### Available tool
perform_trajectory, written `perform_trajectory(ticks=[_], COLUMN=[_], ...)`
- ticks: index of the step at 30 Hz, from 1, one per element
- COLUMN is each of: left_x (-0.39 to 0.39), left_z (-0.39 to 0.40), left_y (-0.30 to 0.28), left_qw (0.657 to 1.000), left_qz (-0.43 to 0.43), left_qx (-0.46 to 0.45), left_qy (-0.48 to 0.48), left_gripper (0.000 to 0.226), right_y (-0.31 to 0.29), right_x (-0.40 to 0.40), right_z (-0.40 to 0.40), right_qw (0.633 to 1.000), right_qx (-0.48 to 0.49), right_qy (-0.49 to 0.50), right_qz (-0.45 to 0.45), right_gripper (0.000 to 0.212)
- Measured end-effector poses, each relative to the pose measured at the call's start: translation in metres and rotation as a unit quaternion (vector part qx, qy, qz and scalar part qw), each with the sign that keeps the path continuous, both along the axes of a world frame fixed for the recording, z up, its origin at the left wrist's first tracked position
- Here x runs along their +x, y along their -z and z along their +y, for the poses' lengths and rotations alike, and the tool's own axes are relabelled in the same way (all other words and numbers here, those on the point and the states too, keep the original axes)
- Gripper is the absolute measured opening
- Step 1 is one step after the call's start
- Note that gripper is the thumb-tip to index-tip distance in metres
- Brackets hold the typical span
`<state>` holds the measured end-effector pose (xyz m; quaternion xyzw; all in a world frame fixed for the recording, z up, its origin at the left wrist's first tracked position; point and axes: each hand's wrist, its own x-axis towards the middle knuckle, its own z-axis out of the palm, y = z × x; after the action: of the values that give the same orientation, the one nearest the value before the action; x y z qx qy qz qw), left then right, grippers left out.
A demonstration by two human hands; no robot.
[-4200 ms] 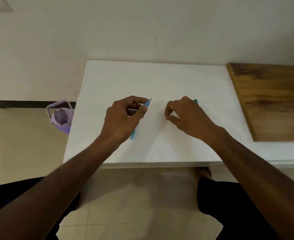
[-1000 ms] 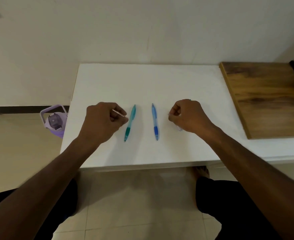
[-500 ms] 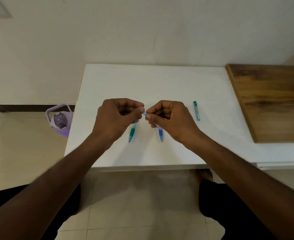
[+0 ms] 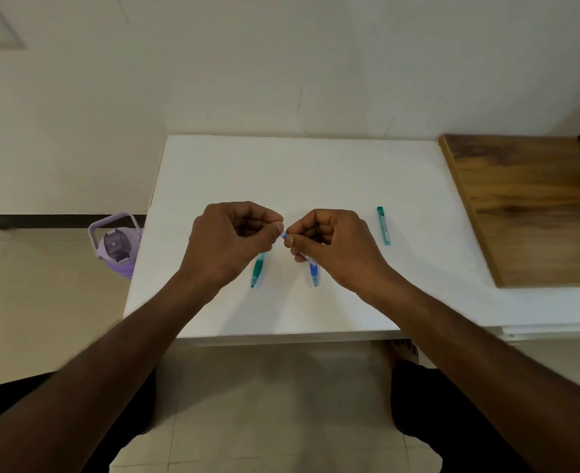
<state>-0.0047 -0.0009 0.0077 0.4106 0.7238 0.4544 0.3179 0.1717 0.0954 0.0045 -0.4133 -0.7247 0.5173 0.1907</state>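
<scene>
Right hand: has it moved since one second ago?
Yes. The right hand moved left, away from the wooden board: it was right of the blue pen and now holds it.

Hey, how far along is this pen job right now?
Done, it seems: the teal pen lies set down on the white table. In hand: the right hand grips the blue pen, and the left hand pinches its top end where the fingertips meet. Left, probably: the loose teal piece lies apart at the right, untouched, so the teal pen may need it fitted.
</scene>
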Motion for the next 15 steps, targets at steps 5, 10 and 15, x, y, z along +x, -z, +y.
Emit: perform_trajectory(ticks=[5,10,15], left_x=[-0.005,-0.003,0.027], left_z=[-0.001,-0.001,-0.003], left_y=[0.000,0.001,0.014], left_qw=[0.999,0.999,0.992], left_qz=[-0.020,-0.009,-0.078], left_qx=[0.001,0.040,0.096], left_qy=[0.026,0.010,-0.031], left_gripper=[0.014,0.022,0.017], right_y=[0.000,-0.006,-0.010], right_x=[-0.001,-0.002,-0.003], right_z=[-0.001,-0.004,-0.010], right_qw=[1.000,0.995,0.988], right_qx=[-0.009,-0.063,-0.092], right_qy=[0.018,0.039,0.084], right_qz=[0.006,0.059,0.088], right_gripper=[0.008,0.015,0.025])
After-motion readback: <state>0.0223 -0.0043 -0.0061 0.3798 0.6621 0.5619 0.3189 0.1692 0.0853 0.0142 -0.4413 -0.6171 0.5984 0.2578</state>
